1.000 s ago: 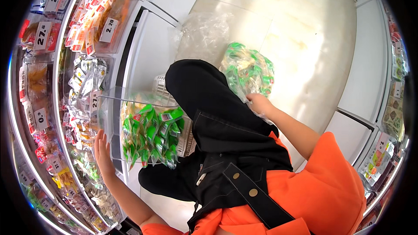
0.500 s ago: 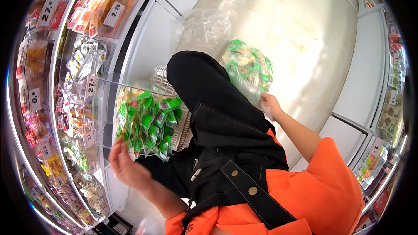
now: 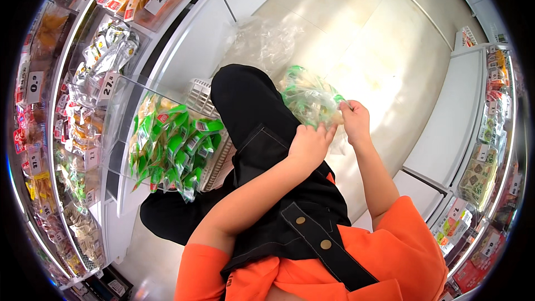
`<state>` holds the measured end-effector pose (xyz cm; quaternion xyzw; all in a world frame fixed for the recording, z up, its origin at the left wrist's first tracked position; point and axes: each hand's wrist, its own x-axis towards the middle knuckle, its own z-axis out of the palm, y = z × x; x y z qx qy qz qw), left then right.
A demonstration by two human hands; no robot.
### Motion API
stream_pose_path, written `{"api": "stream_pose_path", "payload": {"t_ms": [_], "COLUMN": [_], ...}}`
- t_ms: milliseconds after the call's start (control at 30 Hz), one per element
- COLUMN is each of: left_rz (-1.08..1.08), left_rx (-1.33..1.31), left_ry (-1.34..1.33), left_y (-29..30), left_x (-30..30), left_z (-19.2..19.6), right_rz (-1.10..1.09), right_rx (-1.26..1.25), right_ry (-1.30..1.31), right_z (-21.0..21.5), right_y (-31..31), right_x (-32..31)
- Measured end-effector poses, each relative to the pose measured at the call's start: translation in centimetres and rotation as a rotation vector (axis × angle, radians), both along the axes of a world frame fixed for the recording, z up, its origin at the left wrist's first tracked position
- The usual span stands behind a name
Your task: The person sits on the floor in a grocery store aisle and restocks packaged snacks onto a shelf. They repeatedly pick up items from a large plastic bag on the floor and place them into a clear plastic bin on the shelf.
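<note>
A clear plastic bag (image 3: pixel 305 90) of green-and-clear snack packets rests on the floor beyond my bent knee. At its near end, my right hand (image 3: pixel 356 124) pinches the plastic edge between thumb and fingers. Close beside it, my left hand (image 3: pixel 311 145) has its fingers curled on the same edge of the bag; its thumb is mostly hidden. To the left of my legs, a clear acrylic bin (image 3: pixel 118 128) is full of green-topped snack packets (image 3: pixel 175 145), which spill over its near side.
A white plastic basket (image 3: pixel 202 97) stands partly under the acrylic bin. Crumpled clear plastic (image 3: pixel 259 42) lies on the floor by the white cabinet (image 3: pixel 192 50). Shelves of packaged snacks (image 3: pixel 75 150) line the left, and more packets (image 3: pixel 479 167) fill shelves at the right.
My left hand has left the packets in the acrylic bin and crossed right to the plastic bag. My right hand has risen slightly at the bag's edge. The view has shifted a little.
</note>
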<state>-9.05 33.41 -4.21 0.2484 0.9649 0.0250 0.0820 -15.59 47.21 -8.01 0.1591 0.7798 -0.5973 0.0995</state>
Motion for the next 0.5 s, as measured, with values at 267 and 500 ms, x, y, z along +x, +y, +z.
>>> {"api": "stream_pose_path", "payload": {"t_ms": [267,500], "left_rz": [0.088,0.101], "left_rx": [-0.083,0.523], "left_ry": [-0.27,0.168], "left_y": [-0.2,-2.6], "left_x": [-2.7,0.9], "left_z": [-1.4,2.4], "right_rz": [-0.033,0.019], "right_rx": [0.206,0.529], "right_ry": [0.06,0.176], "right_z": [1.8,3.7], "right_y": [2.6,4.1], "right_x": [-2.9,-4.7]}}
